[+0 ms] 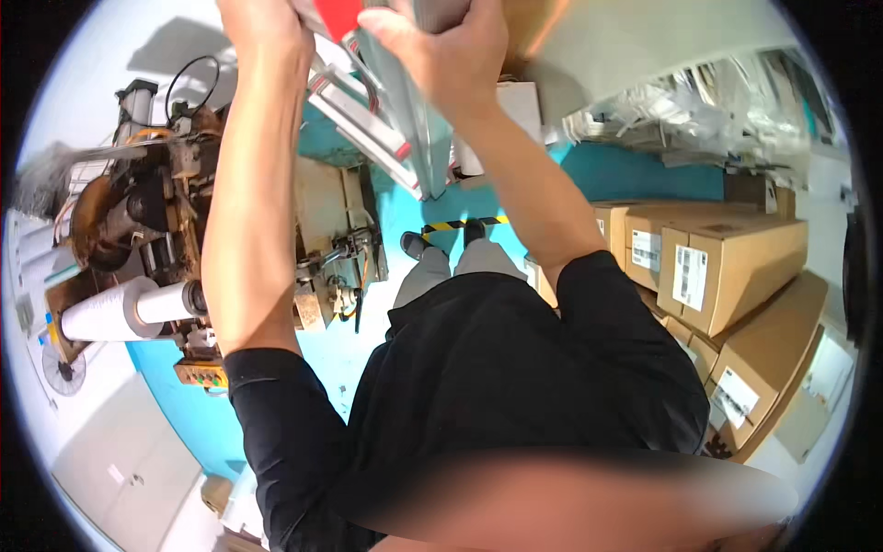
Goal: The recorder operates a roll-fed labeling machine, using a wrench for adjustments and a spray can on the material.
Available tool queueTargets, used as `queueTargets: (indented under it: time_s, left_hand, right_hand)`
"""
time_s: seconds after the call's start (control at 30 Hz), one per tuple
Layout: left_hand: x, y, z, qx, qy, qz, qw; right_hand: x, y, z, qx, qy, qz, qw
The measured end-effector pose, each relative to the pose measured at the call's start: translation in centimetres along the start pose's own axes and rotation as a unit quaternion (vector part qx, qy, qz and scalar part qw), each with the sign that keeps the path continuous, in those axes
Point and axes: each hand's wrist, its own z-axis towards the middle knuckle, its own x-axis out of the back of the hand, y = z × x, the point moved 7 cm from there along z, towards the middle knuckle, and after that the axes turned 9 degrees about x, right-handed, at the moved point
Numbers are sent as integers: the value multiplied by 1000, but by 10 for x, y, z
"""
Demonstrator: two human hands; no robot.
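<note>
Workshop, grimy roller machine (115, 216), large white rolls (101, 311), stacked cardboard boxes (750, 262), black-and-yellow floor tape (448, 225)

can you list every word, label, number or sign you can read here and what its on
None can be read reliably:
White label on the front upper cardboard box: print too small.
White label on the box behind it: too small.
White label on the lower box: too small.
Red piece by the right hand: mark blurred.
Yellow-and-black floor stripe: no wording visible.
</note>
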Motion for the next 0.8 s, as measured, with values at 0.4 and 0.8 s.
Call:
queueTargets:
  time_s: [0.4, 0.8]
  left_hand:
    - [-128, -58, -151, -4, -58, 93, 994]
    - [-269, -145, -265, -89, -287, 72, 951]
  right_hand:
    - [211, 67, -22, -13, 7, 56, 998]
    - [395, 116, 48, 79, -106, 86, 987]
